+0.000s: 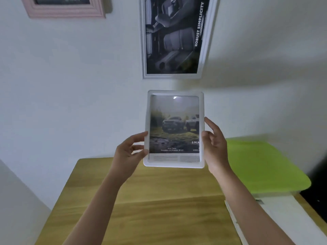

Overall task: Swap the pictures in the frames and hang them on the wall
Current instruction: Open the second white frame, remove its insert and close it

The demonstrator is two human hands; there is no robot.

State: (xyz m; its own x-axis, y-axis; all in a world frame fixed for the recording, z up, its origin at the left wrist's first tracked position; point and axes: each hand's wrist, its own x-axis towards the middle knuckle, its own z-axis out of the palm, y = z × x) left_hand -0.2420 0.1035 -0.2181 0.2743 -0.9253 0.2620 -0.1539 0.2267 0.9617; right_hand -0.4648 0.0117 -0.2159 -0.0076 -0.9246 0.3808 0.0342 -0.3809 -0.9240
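A white picture frame (174, 164) with a picture of two pickup trucks in a field is held upright in the air in front of the wall, above the wooden table. My left hand (130, 151) grips its lower left edge and my right hand (213, 144) grips its right edge. Directly above it a second white frame (143, 50) hangs on the wall, holding a dark car-interior picture turned sideways with the words "ROBUST SIMPLICITY". A pink frame (65, 11) hangs at the upper left, cut off by the top edge.
A wooden table (159, 200) stands against the white wall below the frames. A lime-green lidded box (265, 167) sits on the right. White sheets or a board (286, 218) lie on the table's right side.
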